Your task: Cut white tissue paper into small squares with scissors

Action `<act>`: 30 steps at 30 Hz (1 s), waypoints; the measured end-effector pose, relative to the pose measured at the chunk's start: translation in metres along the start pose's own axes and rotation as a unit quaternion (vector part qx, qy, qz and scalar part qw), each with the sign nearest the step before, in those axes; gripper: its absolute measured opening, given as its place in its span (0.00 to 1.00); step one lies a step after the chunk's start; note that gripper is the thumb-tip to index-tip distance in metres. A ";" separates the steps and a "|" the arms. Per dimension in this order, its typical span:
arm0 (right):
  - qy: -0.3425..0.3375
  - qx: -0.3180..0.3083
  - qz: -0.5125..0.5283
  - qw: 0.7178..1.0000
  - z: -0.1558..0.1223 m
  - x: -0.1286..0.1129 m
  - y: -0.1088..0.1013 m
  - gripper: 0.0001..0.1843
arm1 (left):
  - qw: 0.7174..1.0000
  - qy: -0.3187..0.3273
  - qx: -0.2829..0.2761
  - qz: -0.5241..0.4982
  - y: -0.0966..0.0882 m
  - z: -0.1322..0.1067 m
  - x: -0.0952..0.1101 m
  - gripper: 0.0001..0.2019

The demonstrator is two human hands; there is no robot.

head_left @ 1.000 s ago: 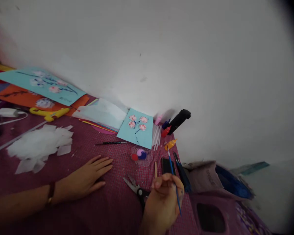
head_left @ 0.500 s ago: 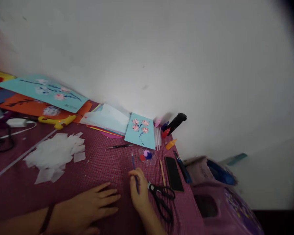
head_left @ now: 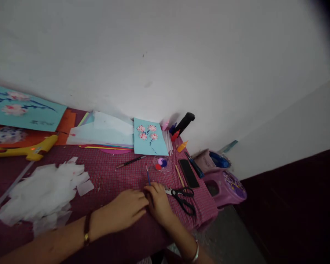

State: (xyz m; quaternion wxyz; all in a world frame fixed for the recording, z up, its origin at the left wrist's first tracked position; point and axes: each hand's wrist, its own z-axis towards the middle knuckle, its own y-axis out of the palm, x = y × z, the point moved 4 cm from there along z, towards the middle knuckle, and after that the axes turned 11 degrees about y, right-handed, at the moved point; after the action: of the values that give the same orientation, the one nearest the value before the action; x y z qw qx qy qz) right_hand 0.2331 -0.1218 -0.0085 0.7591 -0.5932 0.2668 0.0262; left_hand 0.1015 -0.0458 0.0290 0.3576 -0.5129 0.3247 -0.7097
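Note:
My right hand rests at the table's front edge, fingers closed round a thin blue paintbrush whose tip points away from me. Close beside it lies my left hand, its fingers stretched out flat and reaching the right hand's fingers. Black-handled scissors lie just right of my right hand. Beyond the brush sits a clear palette with red, blue and lilac paint. A second, dark brush lies to its left. Behind them a light blue card bears painted pink blossoms on a branch.
On the left are a pile of white tissue squares, a yellow glue gun and a larger blossom picture. Paper sheets lie along the wall. A phone, wooden stick, paint tubes and purple stool are at right.
My left hand has moved right and forward, up against my right hand, its fingers less spread. The right hand keeps the paintbrush. The view has shifted, bringing the floor into sight.

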 end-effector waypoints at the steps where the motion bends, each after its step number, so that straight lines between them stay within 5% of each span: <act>1: 0.004 -0.004 -0.005 1.000 0.000 -0.002 0.000 0.19 | 1.000 -0.011 0.015 0.020 0.001 0.003 -0.011 0.11; 8: 0.026 -0.019 -0.022 0.999 -0.007 -0.006 0.002 0.25 | 0.991 -0.038 0.045 0.119 0.032 -0.008 -0.050 0.22; 25: 0.025 -0.024 0.045 0.998 -0.010 -0.005 -0.005 0.32 | 0.979 -0.025 0.050 0.195 0.043 -0.012 -0.047 0.23; 30: 0.017 0.003 0.052 0.999 -0.011 0.002 0.002 0.26 | 0.980 -0.042 0.032 0.191 0.036 -0.010 -0.043 0.23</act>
State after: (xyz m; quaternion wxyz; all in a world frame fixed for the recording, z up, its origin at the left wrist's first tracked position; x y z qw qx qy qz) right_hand 0.2304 -0.1316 -0.0132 0.7538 -0.5767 0.3103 0.0541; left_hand 0.1073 -0.0282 -0.0246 0.5161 -0.4590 0.3784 -0.6162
